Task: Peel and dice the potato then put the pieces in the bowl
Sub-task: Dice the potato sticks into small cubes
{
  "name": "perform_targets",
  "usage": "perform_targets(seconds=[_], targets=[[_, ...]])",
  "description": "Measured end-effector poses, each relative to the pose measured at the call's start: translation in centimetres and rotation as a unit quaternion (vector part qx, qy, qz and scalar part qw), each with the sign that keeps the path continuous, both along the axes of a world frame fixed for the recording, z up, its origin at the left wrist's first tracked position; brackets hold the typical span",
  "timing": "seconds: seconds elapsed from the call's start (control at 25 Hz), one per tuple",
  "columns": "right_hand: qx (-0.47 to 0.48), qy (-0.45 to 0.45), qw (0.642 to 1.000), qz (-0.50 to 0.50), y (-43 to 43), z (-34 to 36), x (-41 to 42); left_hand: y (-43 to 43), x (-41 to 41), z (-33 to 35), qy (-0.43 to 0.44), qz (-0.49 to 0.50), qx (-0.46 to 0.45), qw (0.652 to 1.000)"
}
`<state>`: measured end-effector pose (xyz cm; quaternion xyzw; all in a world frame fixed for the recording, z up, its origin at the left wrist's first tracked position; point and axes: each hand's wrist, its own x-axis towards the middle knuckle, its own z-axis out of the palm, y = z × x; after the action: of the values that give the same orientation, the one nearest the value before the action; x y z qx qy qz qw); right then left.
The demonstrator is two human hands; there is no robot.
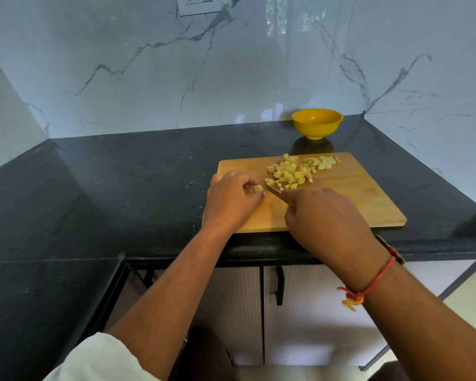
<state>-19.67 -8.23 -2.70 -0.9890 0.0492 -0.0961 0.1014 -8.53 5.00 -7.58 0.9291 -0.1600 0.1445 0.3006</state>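
A wooden cutting board [355, 193] lies on the black counter. Several diced potato pieces [294, 171] are heaped at its far side. My left hand [230, 202] rests on the board's left end, with its fingertips pinching a small potato piece [258, 188]. My right hand [322, 215] grips a knife; only a short part of the blade [274, 190] shows, with its tip next to that piece. The handle is hidden in my fist. A yellow bowl [317, 123] stands behind the board by the wall, and it looks empty.
The black counter [121, 188] runs left and wraps round a corner toward me. Marble wall tiles stand close behind the bowl, with a socket plate [198, 4] up high. White cabinet doors with a black handle [279, 284] sit below the counter's front edge.
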Motion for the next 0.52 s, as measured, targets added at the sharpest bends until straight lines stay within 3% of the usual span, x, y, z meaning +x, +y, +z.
perform_targets(seconds=[0.52], targets=[[0.044,-0.009,0.999,-0.006,-0.52,-0.63,0.29,-0.06,-0.30,0.19,0.001,0.010,-0.012,1.000]])
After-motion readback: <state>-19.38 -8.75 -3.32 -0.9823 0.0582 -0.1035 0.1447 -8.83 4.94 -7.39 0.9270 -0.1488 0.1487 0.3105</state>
